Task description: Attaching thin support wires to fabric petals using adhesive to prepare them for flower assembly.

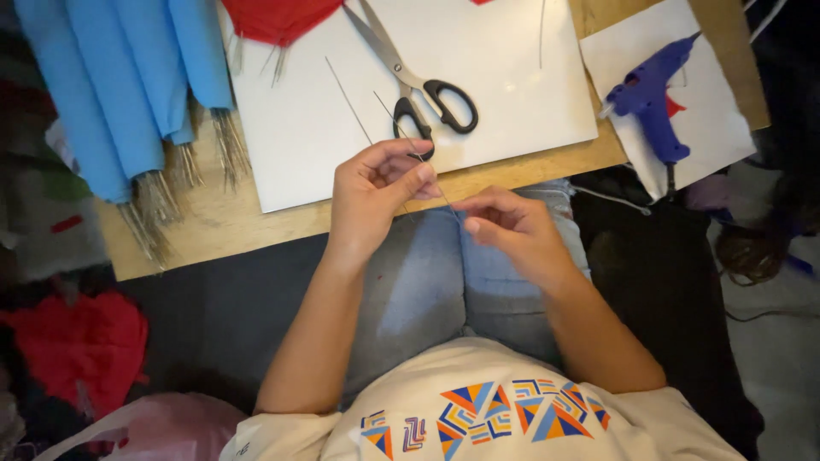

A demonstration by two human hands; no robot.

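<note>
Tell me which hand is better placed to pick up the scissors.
Left. The left hand sits just below the scissors' black handles, nearly touching them. The right hand is lower, over the lap, pinching the thin wire that both hands hold.

Left hand: hovering above the lap, palm turning rightward, fingers curling inward, thumb pressing toward the forefinger in a pinch. Left forearm: rising bare from lower left, bending slightly at the wrist. Right hand: sitting just beside the left, slightly lower, fingers curling, tips gathering in a light pinch and pointing left. Right forearm: angling in bare from lower right. Hands: nearing, not touching.
</note>
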